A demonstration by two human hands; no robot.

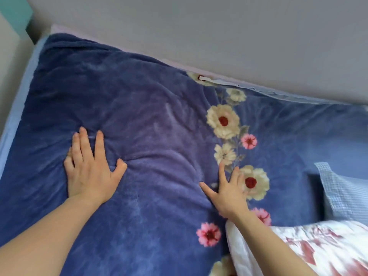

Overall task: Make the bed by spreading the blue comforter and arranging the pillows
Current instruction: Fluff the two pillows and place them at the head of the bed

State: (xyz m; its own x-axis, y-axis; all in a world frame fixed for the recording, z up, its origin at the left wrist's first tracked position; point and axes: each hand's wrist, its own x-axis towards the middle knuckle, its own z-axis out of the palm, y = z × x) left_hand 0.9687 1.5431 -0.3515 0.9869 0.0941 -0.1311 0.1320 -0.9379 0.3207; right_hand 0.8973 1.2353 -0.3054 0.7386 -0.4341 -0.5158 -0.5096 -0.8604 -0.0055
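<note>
The blue plush comforter [151, 120] lies spread across the bed, with a band of cream, pink and red flowers running down its right part. My left hand [89, 168] rests flat on it at the left, palm down, fingers apart. My right hand [231, 192] presses flat on the flower band, fingers spread, holding nothing. A blue-and-white checked pillow [344, 196] lies on the comforter at the right edge. A white pillow with red flowers [310, 248] lies at the lower right, partly under my right forearm.
A grey wall [199, 32] runs along the bed's far side. A pale blue sheet edge [16, 108] shows along the bed's left side, with a teal surface [14, 10] in the far left corner.
</note>
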